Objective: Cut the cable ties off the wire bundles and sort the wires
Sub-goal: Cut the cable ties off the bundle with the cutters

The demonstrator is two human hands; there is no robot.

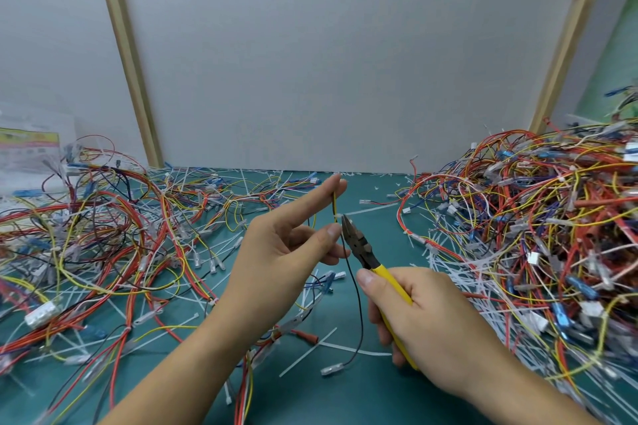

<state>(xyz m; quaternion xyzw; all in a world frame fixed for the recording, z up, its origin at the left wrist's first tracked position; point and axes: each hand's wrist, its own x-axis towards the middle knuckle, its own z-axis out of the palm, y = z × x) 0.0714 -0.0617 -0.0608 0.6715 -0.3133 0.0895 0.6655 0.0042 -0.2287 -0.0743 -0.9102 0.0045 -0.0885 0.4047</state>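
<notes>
Bench: I see a teal work surface (376, 397), its far edge meeting a pale grey back panel (310, 62) framed by two light wooden strips.
Right heap: a deep tangle of red, yellow, blue and white wires (538, 217) fills the bench's right side from the far corner towards the near edge.
Left heap: a flatter spread of wires (103, 235), mostly red and yellow, covers the left side.
Bag: a clear plastic bag with a printed label (31, 148) stands at the far left corner, behind the left heap.
Loose ties: white cable ties (307, 352) lie scattered over the middle of the bench and among both heaps.
Left hand: my view has the left hand (276, 252) raised over the bench's centre, fingertips and thumb pinching a thin wire bundle upright.
Right hand: the right hand (421, 314) is nearer the near edge, fingers wrapped round the yellow handles of the cutters.
Cutters: the cutters (360, 247) point up and to the left, their dark tips right at the tie; the jaws stand narrow, and I cannot tell whether they are biting.
Wire bundle: the yellow and black wire bundle (334, 205) runs between the left fingertips, above the bench's centre; its black wire hangs down between the hands to a clear-sleeved terminal (329, 370) lying on the bench.
Cable tie: a small white cable tie (337, 217) sits around the bundle, between the upper fingertips and the thumb.
</notes>
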